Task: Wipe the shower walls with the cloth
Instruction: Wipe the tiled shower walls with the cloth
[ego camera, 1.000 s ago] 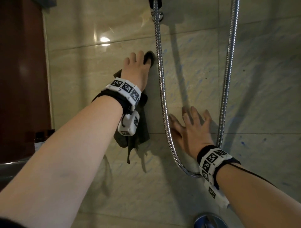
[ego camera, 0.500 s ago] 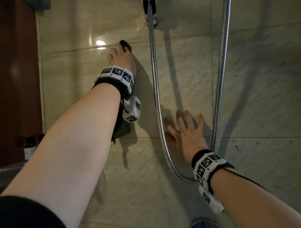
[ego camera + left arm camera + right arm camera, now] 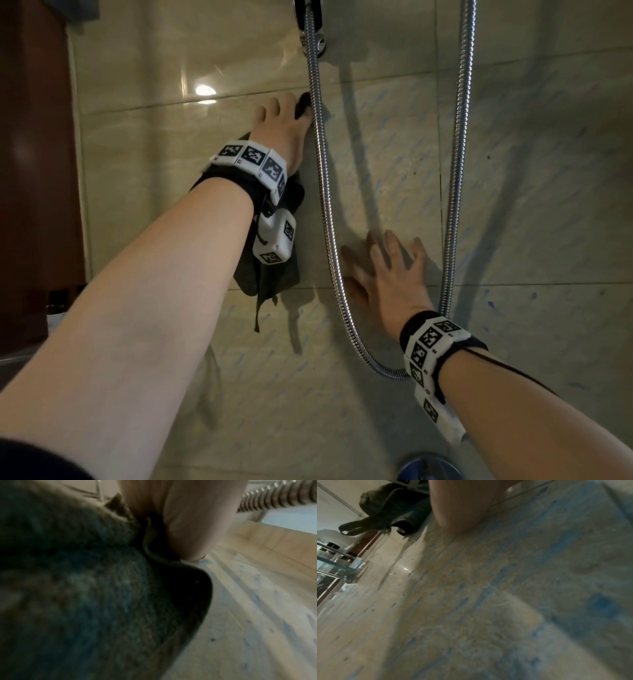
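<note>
- Left hand [image 3: 284, 128] is high on the shower wall [image 3: 548, 192], pressing the dark cloth [image 3: 274, 274] flat against the tile just left of the metal hose [image 3: 325, 219].
- Its grip looks like flat fingers on the cloth rather than a curl, though the blurred wrist view leaves that unsure; a thumb [image 3: 197, 520] lies beside the fabric.
- The cloth hangs below the wrist, a loose strip trailing down.
- Right hand [image 3: 390, 281] is spread wide, palm against the wall, holding nothing, inside the loop of the hose.
- Blue streaks mark the tile around it.
</note>
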### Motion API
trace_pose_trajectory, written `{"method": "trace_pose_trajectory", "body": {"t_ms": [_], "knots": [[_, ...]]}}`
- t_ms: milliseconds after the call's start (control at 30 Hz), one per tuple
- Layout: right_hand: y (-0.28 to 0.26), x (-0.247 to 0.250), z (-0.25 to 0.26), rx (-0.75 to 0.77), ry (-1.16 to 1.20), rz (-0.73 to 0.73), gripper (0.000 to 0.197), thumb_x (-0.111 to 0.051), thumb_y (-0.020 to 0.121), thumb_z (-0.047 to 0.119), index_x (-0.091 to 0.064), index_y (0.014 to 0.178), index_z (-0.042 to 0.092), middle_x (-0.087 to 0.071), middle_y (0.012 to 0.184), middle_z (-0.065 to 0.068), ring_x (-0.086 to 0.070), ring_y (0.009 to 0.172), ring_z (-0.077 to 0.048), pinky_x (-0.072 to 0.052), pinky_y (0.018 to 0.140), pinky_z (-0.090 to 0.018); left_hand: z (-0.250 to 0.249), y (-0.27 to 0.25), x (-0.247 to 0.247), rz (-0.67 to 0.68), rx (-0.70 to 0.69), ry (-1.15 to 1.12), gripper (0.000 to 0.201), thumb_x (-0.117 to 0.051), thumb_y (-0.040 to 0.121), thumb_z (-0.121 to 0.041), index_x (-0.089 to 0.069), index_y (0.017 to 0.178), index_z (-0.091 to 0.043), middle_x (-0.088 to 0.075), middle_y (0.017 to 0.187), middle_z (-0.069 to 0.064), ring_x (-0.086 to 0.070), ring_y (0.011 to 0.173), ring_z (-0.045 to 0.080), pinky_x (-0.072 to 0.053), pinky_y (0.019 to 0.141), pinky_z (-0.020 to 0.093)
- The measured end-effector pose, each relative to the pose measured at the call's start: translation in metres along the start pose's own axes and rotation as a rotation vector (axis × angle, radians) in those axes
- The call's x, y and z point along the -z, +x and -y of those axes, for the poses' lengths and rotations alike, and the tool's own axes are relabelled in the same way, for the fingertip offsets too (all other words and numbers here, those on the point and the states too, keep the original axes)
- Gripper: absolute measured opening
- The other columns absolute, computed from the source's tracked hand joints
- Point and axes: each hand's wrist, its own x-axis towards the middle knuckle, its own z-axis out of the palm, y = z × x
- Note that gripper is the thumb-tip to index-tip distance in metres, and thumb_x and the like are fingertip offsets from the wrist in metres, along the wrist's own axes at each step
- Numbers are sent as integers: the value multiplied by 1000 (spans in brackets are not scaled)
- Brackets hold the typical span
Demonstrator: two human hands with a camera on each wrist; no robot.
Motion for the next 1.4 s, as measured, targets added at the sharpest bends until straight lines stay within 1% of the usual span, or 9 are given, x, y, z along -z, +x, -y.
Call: {"method": "trace_pose_trajectory", "body": {"t_ms": [167,267,367,500,667,867,1067,1233,1400], "knots": [[-2,-2,0,-1,85,-80,37,-48,90,37,-61,122,23,-55,127,-24,-42,127,-45,-21,100,-65,9,-2,-5,58,201,31,58,-43,86,-1,-29,142,1,-28,144,24,-31,128,40,-23,105,46],[0,-5,-1,43,-55,92,62,-47,95,38,-17,149,35,-22,152,-20,-7,142,-43,-3,101,-70,1,5,0,61,233,-49,60,-43,87,-2,-27,145,-2,-26,146,22,-28,130,39,-21,107,44],[1,-1,-1,3,33,98,89,-74,76,42,-22,146,31,-47,138,-20,-23,134,-40,-17,100,-71,-6,12,3,53,180,-103,54,-40,92,-8,-31,145,-12,-27,145,20,-29,129,40,-21,106,44],[0,-8,-2,-22,-32,54,80,-64,83,48,-16,145,31,-50,138,-15,-28,134,-40,-18,101,-68,-7,15,5,18,98,-126,42,-32,99,-18,-40,140,-16,-29,143,20,-33,124,41,-23,103,45],[-2,6,-2,22,-94,183,63,-26,101,42,16,149,34,0,158,-16,9,144,-41,5,102,-68,-5,6,-3,-29,114,-148,41,-38,96,-10,-50,134,-21,-36,134,16,-35,120,37,-24,100,41],[-2,12,2,-5,85,81,49,-43,91,44,-53,135,24,-55,129,-23,-43,127,-45,-21,99,-65,-9,-19,-9,-38,105,-134,58,-39,87,1,-45,137,-26,-36,131,16,-36,114,38,-27,98,41],[-3,7,4,-50,32,53,55,-31,93,47,-42,144,27,-55,132,-17,-39,129,-40,-23,101,-63,-11,-50,-17,7,52,-171,62,-40,85,3,-44,140,-26,-36,131,15,-35,114,37,-26,97,42],[-5,4,4,-48,-10,84,60,-13,96,50,-5,152,32,-30,152,-12,-17,143,-37,-12,107,-64,-18,-79,-25,55,2,-183,62,-41,84,1,-44,139,-27,-36,131,13,-35,112,36,-25,95,41],[-6,8,5,-44,11,63,61,-12,96,50,-1,152,32,-27,154,-13,-12,144,-37,-9,108,-64,-31,-111,-33,116,-41,-203,59,-39,87,-1,-42,141,-25,-34,134,13,-33,114,36,-24,97,42]]}}
